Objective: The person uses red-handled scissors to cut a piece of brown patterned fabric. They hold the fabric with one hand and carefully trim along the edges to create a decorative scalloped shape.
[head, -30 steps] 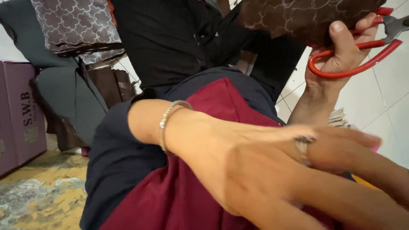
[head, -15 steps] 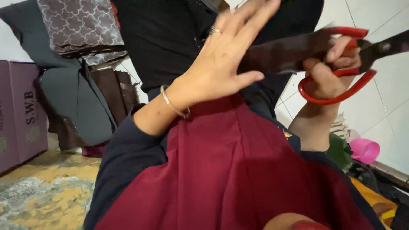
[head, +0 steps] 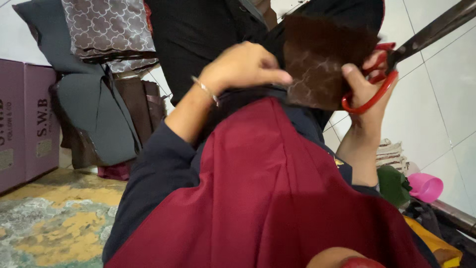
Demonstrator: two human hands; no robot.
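- Upper right of the frame: the right hand [head: 364, 87] is wrapped through the red handles of a pair of scissors [head: 396, 59], thumb up, fingers closed round the loops.
- The scissors run on a long diagonal, handles low near the centre right, dark blades shooting up and out to the top right corner; the tip leaves the frame.
- Whether the blades are parted or together, I cannot tell; they blur into one dark bar.
- Just left of the handles sits a brown patterned fabric piece [head: 325, 62], held up flat, touching the right thumb along its right edge.
- The left hand [head: 245, 67], upper centre, pinches the fabric's left edge, fingers curled shut on it, a thin bracelet [head: 205, 89] on the wrist.
- Below, a maroon cloth [head: 277, 198] fills the lower middle.
- Upper left: folded patterned fabrics [head: 106, 30] stacked over grey material; purple boxes [head: 25, 124] at the left edge.
- Lower right: a pink cup [head: 426, 187].
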